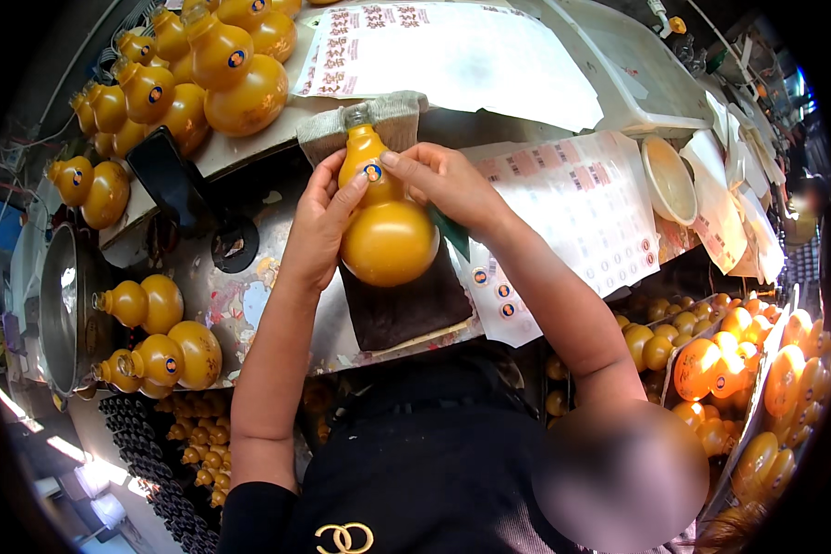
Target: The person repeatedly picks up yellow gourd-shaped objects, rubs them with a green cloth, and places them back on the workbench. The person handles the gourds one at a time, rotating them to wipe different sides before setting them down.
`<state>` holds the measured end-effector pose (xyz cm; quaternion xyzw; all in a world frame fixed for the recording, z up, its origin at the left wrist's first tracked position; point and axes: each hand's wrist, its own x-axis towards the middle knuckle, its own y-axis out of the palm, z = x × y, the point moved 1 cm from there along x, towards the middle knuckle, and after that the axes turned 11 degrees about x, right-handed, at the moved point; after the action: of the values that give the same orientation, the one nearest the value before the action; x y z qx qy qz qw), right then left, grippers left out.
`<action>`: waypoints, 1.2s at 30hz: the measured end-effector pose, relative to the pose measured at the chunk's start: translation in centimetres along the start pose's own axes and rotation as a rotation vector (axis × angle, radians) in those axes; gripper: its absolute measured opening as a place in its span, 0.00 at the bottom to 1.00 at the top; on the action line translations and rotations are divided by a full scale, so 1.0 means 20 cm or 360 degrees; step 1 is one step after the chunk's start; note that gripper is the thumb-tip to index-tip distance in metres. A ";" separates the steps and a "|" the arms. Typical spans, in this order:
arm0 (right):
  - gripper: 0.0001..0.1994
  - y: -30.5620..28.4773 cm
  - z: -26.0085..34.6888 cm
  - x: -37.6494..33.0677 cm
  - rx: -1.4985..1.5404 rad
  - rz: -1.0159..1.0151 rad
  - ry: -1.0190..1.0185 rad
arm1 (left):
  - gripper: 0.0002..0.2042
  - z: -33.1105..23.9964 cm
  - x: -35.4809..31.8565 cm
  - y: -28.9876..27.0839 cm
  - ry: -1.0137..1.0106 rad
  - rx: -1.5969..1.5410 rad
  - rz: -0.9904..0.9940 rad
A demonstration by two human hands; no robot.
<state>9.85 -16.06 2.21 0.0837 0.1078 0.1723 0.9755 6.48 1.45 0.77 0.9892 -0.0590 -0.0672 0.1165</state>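
An orange-yellow gourd-shaped bottle [390,245] lies with its clear neck away from me, against a folded grey cloth [319,137]. My left hand [321,222] wraps the left side of its waist, the thumb beside a small round blue sticker [372,173]. On the other side my right hand [452,183] grips the upper bulb, its thumb at the sticker's right edge. The fingers behind the bottle are partly hidden. Below my right hand a dark green flat piece [452,234] shows; I cannot tell whether it is held. A dark brown cloth [399,314] lies under the bottle.
Translucent sticker sheets [582,249] lie to the right, near a shallow bowl [668,180]. Finished-looking gourd bottles [246,92] crowd the back left, with others [187,354] at the near left by a metal pan [65,309]. A phone on a stand [168,180] stands left. Crated gourds [702,369] fill the right.
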 end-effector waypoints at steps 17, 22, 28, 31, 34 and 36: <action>0.27 0.02 -0.03 0.02 -0.0044 0.0001 -0.0012 | 0.23 0.00 0.02 0.00 -0.0011 0.0001 -0.0004; 0.31 0.00 -0.03 0.02 -0.0013 0.0024 0.0017 | 0.23 -0.02 0.02 0.00 -0.0058 -0.0023 0.0010; 0.32 0.02 -0.04 0.03 -0.0121 -0.0018 -0.0023 | 0.25 -0.01 0.02 0.00 -0.0024 0.0068 0.0039; 0.33 0.02 -0.02 0.01 -0.0047 0.0057 0.0014 | 0.25 -0.01 0.02 -0.01 -0.0014 0.0070 0.0040; 0.33 0.01 -0.03 0.01 -0.0031 0.0060 -0.0003 | 0.24 -0.01 0.02 0.00 -0.0014 0.0039 0.0043; 0.33 0.01 -0.03 0.01 -0.0042 0.0069 -0.0002 | 0.24 -0.02 0.01 0.00 -0.0020 0.0034 0.0043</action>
<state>9.85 -15.76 1.71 0.0732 0.1030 0.1948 0.9727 6.80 1.41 1.09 0.9890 -0.0739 -0.0713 0.1065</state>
